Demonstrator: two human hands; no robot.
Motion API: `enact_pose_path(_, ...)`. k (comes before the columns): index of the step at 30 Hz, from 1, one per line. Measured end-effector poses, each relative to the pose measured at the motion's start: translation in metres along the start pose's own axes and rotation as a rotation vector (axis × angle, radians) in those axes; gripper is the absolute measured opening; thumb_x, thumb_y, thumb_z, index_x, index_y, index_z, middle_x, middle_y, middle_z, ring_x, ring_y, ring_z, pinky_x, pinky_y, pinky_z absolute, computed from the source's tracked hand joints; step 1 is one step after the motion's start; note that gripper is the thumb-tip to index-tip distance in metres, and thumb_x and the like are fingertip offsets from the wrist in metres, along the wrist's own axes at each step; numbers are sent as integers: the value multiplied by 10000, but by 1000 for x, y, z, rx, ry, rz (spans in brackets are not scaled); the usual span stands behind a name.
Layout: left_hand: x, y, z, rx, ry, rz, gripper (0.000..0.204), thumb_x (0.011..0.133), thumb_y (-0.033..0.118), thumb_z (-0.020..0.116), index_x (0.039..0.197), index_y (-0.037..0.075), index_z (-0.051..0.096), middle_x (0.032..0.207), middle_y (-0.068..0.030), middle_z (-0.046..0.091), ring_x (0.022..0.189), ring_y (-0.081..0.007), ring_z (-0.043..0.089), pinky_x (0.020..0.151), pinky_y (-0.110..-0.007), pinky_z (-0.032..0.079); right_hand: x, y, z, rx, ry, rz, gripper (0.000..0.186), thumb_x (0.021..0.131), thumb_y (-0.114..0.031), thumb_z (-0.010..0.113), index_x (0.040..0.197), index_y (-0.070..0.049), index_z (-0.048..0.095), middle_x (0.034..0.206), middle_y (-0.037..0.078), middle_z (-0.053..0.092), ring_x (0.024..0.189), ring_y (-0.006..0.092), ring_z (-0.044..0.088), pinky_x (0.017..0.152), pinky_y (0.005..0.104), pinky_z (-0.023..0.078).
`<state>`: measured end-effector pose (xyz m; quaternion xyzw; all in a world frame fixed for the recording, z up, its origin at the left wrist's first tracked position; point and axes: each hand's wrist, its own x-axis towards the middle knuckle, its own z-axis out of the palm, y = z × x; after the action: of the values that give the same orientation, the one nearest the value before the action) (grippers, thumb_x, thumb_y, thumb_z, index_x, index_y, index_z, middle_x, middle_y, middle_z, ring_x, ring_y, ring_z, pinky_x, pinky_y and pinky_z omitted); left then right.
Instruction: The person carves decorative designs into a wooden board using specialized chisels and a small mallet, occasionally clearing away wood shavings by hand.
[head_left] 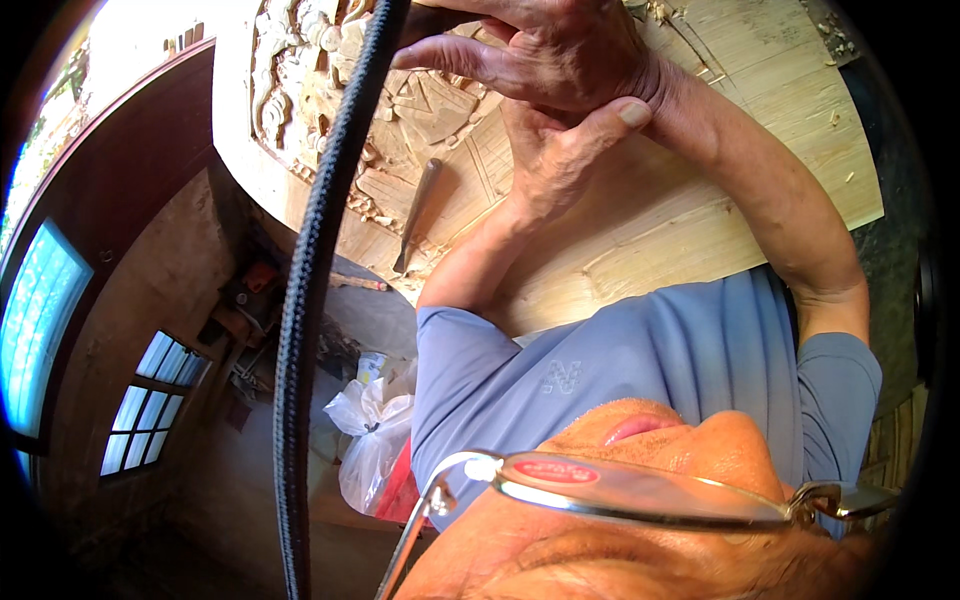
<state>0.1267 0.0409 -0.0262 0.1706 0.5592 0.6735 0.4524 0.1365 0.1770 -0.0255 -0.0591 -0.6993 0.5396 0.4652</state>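
My right hand [565, 50] crosses over from the right and covers part of my left hand [550, 160]. Its fingers and thumb are bent round a dark thing at the top edge, too hidden to name. My left thumb lies against my right wrist, while the other left fingers are out of sight under the right hand. Below both hands is a pale wooden panel [770, 150], with carved relief [300, 60] at its upper left. A slim carving chisel [417, 215] lies loose on the wood, left of my left forearm.
A thick black braided cable [310, 260] runs from top to bottom in front of the scene. Wood chips [835, 118] lie scattered on the panel. A knotted clear plastic bag [370, 430] stands low on the left, near a barred window [150, 400] in the wall.
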Motion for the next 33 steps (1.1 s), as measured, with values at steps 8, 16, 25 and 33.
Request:
enact_pose_path(8, 2, 9, 1, -23, -37, -94, 783, 844, 104, 896, 1495, -5, 475, 1382, -95, 610, 1301, -215, 603, 1139, -396, 475, 5, -4, -3, -179, -5, -57, 279, 907, -332, 856, 1064, -107, 805, 853, -13, 820, 606, 95, 735, 556, 250, 607)
enact_pose_path(16, 4, 13, 1, 11, -8, -120, 749, 837, 110, 896, 1466, -13, 508, 1352, -96, 629, 1272, -212, 620, 1123, -397, 490, 5, -3, -1, -208, 7, -36, 263, 924, -331, 840, 1042, -100, 798, 861, -2, 821, 624, 108, 743, 556, 260, 607)
enact_pose_path(25, 16, -21, -16, -51, -75, 51, 673, 844, 129, 885, 1409, -18, 550, 1294, -97, 655, 1193, -201, 652, 1067, -386, 521, 5, -2, 5, -211, -25, 17, 233, 939, -301, 820, 1085, -120, 808, 888, 28, 826, 657, 135, 764, 568, 271, 615)
enact_pose_path(33, 9, 17, 2, 8, -29, -102, 552, 876, 119, 864, 1341, -32, 607, 1211, -91, 697, 1120, -197, 687, 1015, -368, 551, 5, -6, -5, -352, -48, 5, 255, 937, -289, 814, 1132, -126, 799, 876, 37, 800, 649, 151, 742, 555, 292, 583)
